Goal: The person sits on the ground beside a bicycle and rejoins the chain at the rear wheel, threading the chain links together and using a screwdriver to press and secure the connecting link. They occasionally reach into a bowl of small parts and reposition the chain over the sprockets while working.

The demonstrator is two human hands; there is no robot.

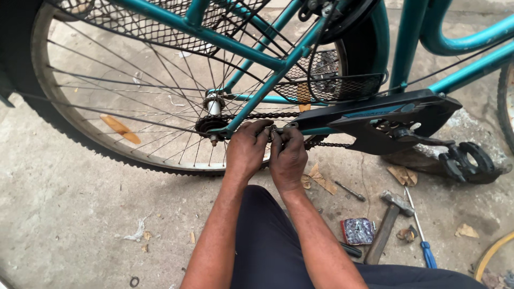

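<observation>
Your left hand (246, 150) and right hand (289, 155) both pinch the bicycle chain (267, 115) just behind the chain guard (375, 115), steadying its loose ends together.

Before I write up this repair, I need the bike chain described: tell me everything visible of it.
The chain is dark, greasy-looking metal links. Its upper run stretches level from the small rusty rear sprocket toward the black chain guard, which hides its front end. A lower stretch shows under the guard. The left hand and right hand meet at it beside the teal frame stay.
</observation>
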